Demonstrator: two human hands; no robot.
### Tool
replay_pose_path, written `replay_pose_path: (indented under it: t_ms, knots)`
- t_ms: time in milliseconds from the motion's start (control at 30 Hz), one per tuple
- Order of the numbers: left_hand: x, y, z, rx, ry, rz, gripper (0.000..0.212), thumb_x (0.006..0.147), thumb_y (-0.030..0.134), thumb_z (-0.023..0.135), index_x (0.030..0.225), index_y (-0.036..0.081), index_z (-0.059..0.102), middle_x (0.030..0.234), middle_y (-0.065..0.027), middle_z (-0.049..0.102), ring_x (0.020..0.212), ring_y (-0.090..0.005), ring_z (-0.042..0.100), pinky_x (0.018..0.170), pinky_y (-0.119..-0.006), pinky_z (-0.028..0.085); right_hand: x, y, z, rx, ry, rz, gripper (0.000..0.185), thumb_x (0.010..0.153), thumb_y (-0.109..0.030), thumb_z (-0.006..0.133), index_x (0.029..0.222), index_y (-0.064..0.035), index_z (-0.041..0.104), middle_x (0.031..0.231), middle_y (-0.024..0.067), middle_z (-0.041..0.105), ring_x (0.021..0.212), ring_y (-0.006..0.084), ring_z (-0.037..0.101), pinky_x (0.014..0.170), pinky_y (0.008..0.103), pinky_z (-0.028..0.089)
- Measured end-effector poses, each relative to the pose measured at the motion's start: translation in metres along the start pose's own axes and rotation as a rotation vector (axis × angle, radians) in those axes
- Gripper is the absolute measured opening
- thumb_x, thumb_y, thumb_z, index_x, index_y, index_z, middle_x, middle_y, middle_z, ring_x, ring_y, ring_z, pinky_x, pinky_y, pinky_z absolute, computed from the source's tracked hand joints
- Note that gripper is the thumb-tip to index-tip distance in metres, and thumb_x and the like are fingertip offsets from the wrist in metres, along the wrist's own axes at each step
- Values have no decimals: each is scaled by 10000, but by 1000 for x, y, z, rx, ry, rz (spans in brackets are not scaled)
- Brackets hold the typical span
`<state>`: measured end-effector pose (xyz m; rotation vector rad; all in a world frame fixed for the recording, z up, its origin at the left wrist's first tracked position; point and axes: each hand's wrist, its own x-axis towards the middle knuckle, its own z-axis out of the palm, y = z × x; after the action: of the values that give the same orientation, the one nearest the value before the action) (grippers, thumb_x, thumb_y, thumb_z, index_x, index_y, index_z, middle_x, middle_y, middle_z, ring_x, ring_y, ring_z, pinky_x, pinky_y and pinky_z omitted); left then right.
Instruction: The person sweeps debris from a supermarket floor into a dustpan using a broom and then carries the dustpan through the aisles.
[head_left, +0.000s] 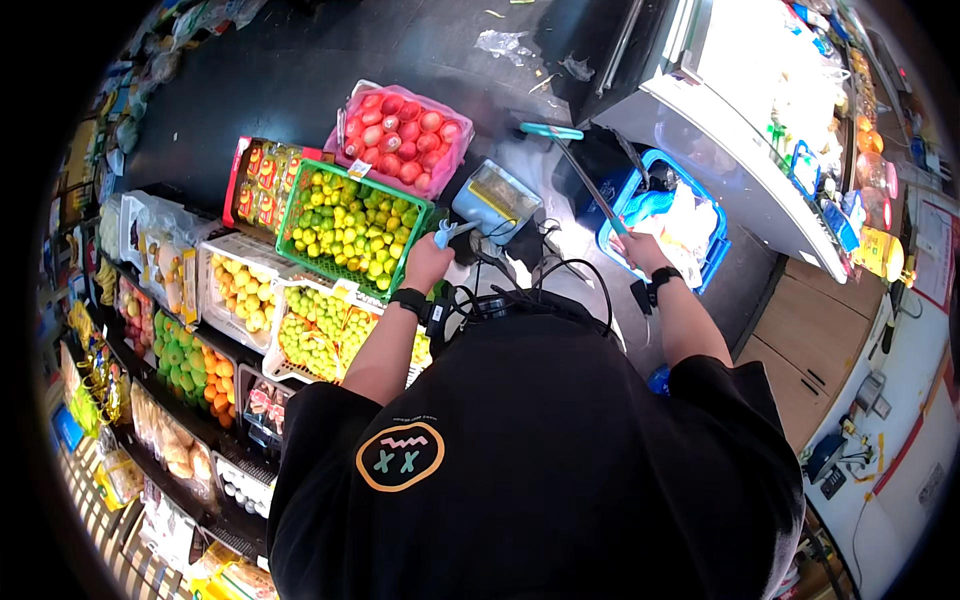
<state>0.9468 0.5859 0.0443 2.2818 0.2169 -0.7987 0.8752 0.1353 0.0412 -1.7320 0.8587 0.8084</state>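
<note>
My left hand (429, 264) grips the light blue handle (444, 234) of a long-handled dustpan. The dustpan's blue-grey pan (477, 211), with a yellow strip inside, rests on the floor in front of me. In my right hand (643, 252) is the grey stick of a broom (589, 178). Its teal broom head (551, 132) is on the floor beyond the pan, up against a dark shadowed patch. Below my right hand stands a blue plastic basket (721, 244) lined with a bag and filled with crumpled plastic.
Left of the dustpan stand a green crate of citrus fruit (351, 229), a pink-lined crate of red fruit (405, 135) and tiered fruit shelves. A white counter (739, 161) rises on the right. Plastic scraps (504, 45) lie on the dark floor. Black cables hang before my chest.
</note>
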Motion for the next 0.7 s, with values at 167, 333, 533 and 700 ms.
replay_pose_path:
  t_ms: [167, 333, 533, 700]
  knots:
    - [-2, -11, -1, -101, -6, -29, 272, 703, 188, 623, 900, 0, 622, 854, -236, 655, 844, -420, 622, 761, -475, 484, 17, -42, 44, -191, -43, -56, 331, 912, -283, 552, 835, 33, 616, 578, 62, 557, 444, 161, 529, 428, 317, 415]
    - [-8, -4, -8, -114, -4, 15, 260, 696, 177, 614, 876, -10, 615, 829, -237, 652, 823, -418, 623, 748, -473, 481, 10, -70, 60, -291, 33, -107, 349, 915, -289, 557, 855, 48, 629, 609, 80, 580, 458, 185, 548, 433, 330, 443]
    - [-16, 1, -13, -79, 7, 20, 249, 708, 172, 598, 871, -15, 619, 846, -246, 653, 822, -410, 627, 754, -471, 481, -21, -54, 34, -302, 102, -30, 397, 930, -312, 529, 815, 57, 621, 594, 94, 575, 439, 177, 534, 431, 324, 438]
    - [-13, 1, -17, -159, -2, 3, 240, 711, 173, 594, 864, -10, 621, 844, -239, 653, 842, -401, 626, 768, -464, 482, -38, -45, 23, -228, 68, -71, 417, 932, -340, 531, 799, 46, 612, 565, 70, 540, 431, 150, 489, 399, 311, 377]
